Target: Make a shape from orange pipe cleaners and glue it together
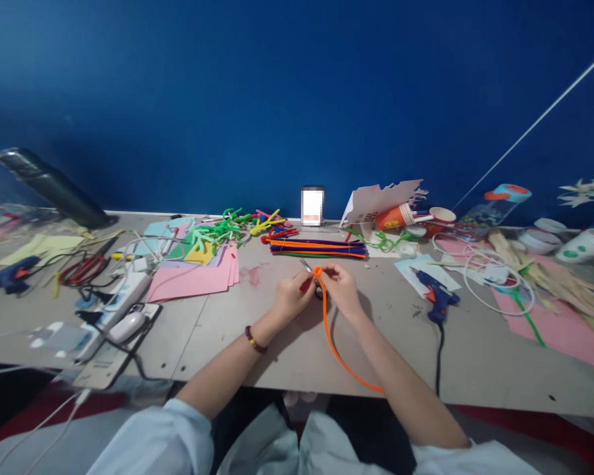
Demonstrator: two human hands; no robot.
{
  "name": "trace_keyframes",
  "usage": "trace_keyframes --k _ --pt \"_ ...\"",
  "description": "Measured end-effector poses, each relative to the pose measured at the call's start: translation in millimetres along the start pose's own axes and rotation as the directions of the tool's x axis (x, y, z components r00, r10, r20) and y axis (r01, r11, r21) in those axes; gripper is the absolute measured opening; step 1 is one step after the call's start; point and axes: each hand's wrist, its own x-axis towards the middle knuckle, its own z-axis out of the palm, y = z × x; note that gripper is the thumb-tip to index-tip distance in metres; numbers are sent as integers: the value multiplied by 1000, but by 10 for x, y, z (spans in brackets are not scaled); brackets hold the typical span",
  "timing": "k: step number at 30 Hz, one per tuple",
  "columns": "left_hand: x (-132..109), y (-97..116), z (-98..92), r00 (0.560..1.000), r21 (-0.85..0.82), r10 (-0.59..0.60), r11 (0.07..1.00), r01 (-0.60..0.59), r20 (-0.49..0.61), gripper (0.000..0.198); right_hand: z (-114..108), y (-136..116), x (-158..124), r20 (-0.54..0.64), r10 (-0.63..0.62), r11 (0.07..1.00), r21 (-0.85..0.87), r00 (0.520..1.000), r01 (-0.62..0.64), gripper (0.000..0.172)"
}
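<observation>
Orange pipe cleaner (334, 344) is curling into a small loop at its top end, while its long tail is running down to the near edge of the desk (475, 379). The right hand (342, 290) is pinching the wire just under the loop, its fingers (330, 273) closed on it, seemingly to keep the bend from springing open. The left hand (292, 297) is working right beside it, its fingers closed around what appear to be small red-handled scissors (305, 284), with the metal tip (305, 265) pointing up and away from the palm. The hands are staying close together, probably so that the blades and wire are meeting under tight control. A beaded bracelet (254, 339) is circling the left wrist.

A bundle of multicoloured pipe cleaners (317, 249) is lying straight toward the far edge, apparently kept together for easy reach. A stack of pink paper (193, 280) is sitting left of the hands, and green pipe-cleaner shapes (212, 231) are piled beyond it. A blue hot glue gun (438, 295) is resting to the right, its black cord (438, 359) dropping over the near edge, likely toward a power source. A 2nd glue gun (10, 275) is lying near the left edge, beside a white power strip (123, 300) that is gathering several cords.
</observation>
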Motion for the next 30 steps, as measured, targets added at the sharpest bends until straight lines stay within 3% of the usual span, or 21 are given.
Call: trace_keyframes --k 5,12,15,18,23,30 --pt "-5 -18 23 986 113 164 981 -159 -36 18 36 -18 -24 -25 77 987 143 997 -72 17" --pt "-27 8 35 984 47 160 987 -157 -84 17 104 -24 -38 -68 147 932 342 987 -115 20" --pt "-21 25 30 995 -50 76 996 -80 -67 17 87 -26 -22 -28 154 928 347 988 -135 21" --pt "12 45 30 994 -214 -111 971 103 -26 20 43 -42 0 39 156 929 333 987 -160 20" --pt "86 92 30 918 -517 -379 767 381 114 27 -2 -59 20 58 124 932 336 991 -136 18" --pt "128 157 9 837 -691 -498 524 498 226 35 24 -41 11 96 122 939 312 988 -147 23"
